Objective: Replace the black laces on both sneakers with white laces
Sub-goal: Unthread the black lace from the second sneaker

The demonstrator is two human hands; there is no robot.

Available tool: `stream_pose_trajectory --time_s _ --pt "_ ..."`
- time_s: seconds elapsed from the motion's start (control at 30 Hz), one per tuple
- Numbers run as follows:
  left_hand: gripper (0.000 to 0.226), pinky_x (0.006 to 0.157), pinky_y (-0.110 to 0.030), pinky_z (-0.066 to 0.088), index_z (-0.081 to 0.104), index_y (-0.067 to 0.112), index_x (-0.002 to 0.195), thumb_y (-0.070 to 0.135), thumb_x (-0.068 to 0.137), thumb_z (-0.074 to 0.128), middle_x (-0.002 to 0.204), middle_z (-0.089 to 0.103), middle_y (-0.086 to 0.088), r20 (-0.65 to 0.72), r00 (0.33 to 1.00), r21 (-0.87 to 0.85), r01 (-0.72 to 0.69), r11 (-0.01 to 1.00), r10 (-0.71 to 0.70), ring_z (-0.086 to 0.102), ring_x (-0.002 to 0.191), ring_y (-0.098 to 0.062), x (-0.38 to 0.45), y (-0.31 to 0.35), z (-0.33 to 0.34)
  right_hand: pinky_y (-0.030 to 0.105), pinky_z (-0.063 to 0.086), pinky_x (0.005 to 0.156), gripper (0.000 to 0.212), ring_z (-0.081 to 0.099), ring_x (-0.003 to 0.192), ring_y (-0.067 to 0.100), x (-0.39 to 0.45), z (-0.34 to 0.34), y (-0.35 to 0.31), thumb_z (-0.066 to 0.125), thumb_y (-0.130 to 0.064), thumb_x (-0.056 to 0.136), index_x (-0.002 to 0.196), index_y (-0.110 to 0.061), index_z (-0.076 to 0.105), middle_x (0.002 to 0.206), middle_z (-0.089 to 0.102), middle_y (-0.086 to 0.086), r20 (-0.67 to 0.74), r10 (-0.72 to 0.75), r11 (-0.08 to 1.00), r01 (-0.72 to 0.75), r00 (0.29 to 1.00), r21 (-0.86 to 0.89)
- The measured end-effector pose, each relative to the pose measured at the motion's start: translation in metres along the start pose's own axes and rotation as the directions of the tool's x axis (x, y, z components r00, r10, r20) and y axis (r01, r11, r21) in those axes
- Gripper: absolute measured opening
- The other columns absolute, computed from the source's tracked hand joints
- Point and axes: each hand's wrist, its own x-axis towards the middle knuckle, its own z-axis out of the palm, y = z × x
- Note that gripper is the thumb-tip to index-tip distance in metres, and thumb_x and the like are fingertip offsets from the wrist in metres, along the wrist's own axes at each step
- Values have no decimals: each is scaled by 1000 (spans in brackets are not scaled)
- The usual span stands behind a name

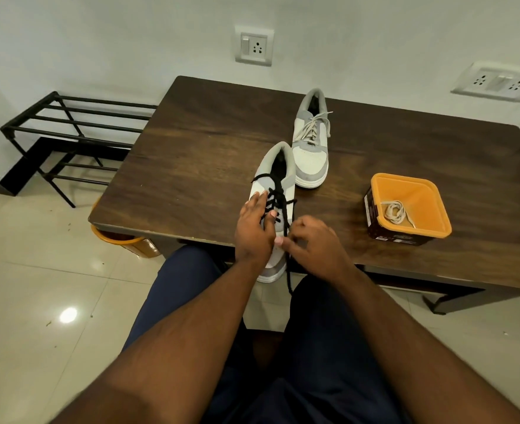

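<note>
while left hand (254, 228) holds near sneaker (272, 191), right hand (310, 243) pinches black lace (286, 215)

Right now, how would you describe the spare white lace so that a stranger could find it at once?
Look at the dark wooden table and go to its right side, where an orange tub stands open. The spare white lace lies coiled loose on the tub's floor. Unlike the white lace threaded in the far sneaker and the black lace in the near sneaker, it is in no shoe.
</note>
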Motion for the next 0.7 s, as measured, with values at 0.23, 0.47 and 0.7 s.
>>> stream_pose_trajectory --time_s 0.23,0.47,0.7 --pt "51 116 -35 30 39 17 148 14 98 51 150 44 -4 -7 999 36 -47 998 47 35 141 -19 -1 4 -2 32 53 73 30 64 73 13 42 7 -16 68 -28 87 116 -21 64 73 63 -4 -205 293 891 -189 934 412" --pt "52 116 -40 28 35 32 149 17 101 46 155 35 -7 28 999 140 -33 990 29 27 144 -25 0 8 -1 32 49 74 10 56 70 14 64 -10 -1 67 -4 87 80 -11 69 72 65 3 -22 374 736 -282 927 615" --pt "52 115 -38 25 33 33 150 18 101 43 157 32 -6 38 999 172 -38 984 32 25 145 -27 -1 9 0 27 44 76 12 57 82 12 74 -57 28 62 -18 92 95 -13 73 93 67 3 99 251 963 -259 963 74"
